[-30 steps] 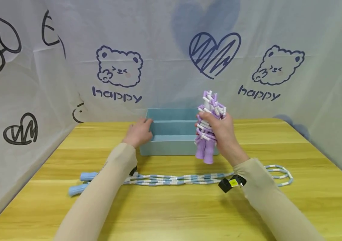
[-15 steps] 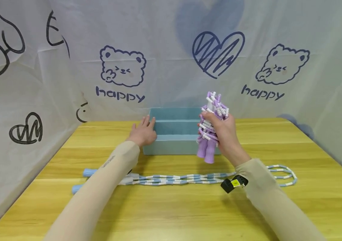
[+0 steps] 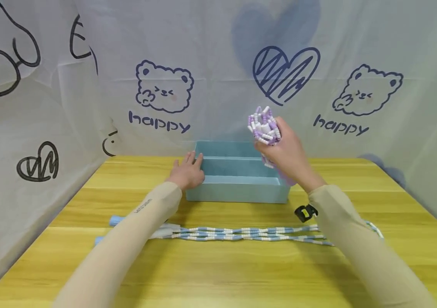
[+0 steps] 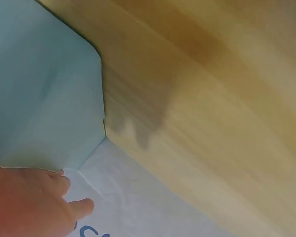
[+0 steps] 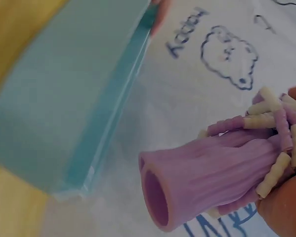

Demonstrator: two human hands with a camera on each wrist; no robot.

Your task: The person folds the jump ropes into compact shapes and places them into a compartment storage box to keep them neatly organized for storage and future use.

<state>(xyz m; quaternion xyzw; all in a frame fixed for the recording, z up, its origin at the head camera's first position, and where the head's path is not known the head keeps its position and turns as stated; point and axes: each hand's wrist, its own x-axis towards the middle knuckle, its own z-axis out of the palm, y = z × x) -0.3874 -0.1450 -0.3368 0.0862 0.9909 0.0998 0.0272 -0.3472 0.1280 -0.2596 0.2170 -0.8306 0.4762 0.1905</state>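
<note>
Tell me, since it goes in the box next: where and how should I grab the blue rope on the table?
Probably the two handles at the blue rope's left end, gripped from above. They lie side by side, thick and rigid, while the beaded cord is thin and floppy. The left hand, resting flat on the box, is nearest.

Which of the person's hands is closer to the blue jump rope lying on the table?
Left. The left hand rests at the blue box's left end, a little beyond the blue jump rope. The right hand is raised above the box, gripping the purple rope bundle.
</note>
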